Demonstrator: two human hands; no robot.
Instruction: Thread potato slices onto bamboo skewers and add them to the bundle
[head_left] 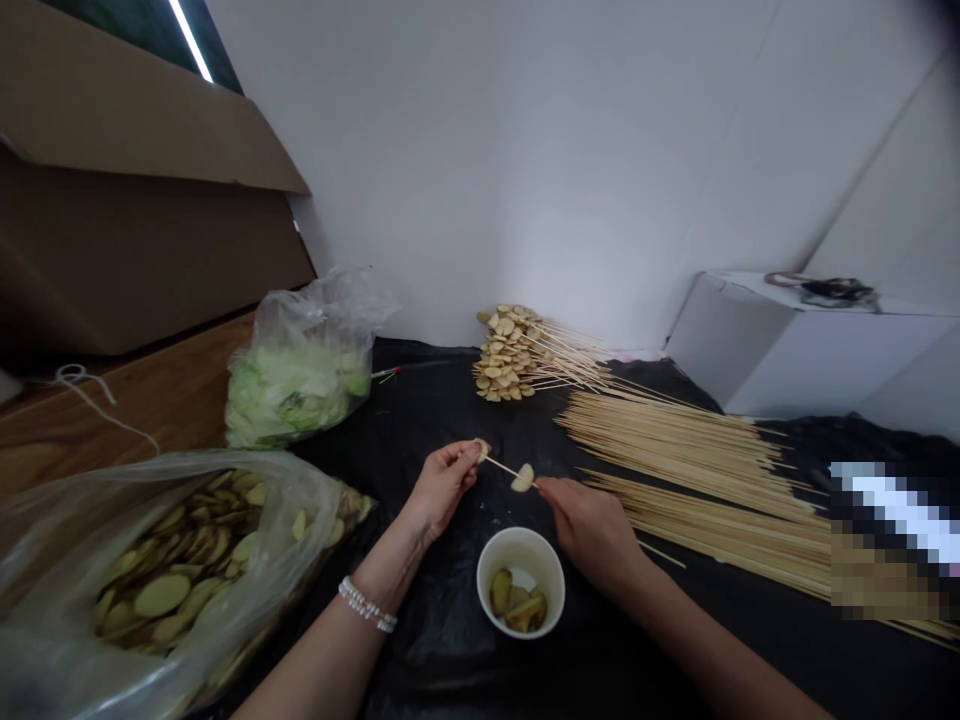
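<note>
Between my hands runs a thin wooden skewer. My left hand pinches a potato slice at one end of it. A second pale potato slice is threaded on the stick, close to the fingertips of my right hand, which are closed on the skewer. Just below them stands a white paper cup with several potato slices inside. To the left lies an opened clear plastic bag full of potato slices.
Bundles of bare skewers lie at the right. Loaded potato skewers are piled by the wall. A bag of cut greens sits at back left, near a cardboard box. A white box stands at back right.
</note>
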